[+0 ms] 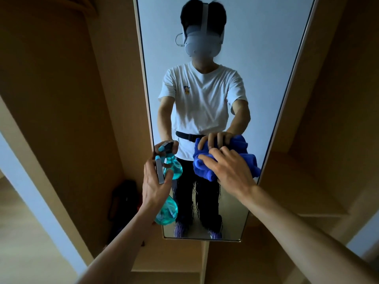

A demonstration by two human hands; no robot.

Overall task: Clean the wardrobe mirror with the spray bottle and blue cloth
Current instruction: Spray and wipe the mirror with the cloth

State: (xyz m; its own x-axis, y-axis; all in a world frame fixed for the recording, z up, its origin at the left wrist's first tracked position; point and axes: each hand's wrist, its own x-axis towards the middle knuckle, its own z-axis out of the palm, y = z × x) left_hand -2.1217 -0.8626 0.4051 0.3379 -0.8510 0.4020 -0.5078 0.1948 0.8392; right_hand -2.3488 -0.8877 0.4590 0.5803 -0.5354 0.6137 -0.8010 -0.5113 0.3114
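Tan wooden wardrobe panels [61, 89] fill the dim view from 9 to 3 o'clock. A dark bag [123, 201] sits low at 8 o'clock. Pale floor [24, 232] lies beyond it.

We see a translucent turquoise spray bottle [167, 212], grey-topped with a pale blue nozzle tip, and a plain, deep blue cloth [205, 169]. The pale-framed mirror [256, 58] sits in a tan wardrobe [71, 99]. In its glass we wear a white T-shirt [202, 103] with a small yellow-and-blue emblem, black trousers [211, 206] and purple shoes [216, 234].
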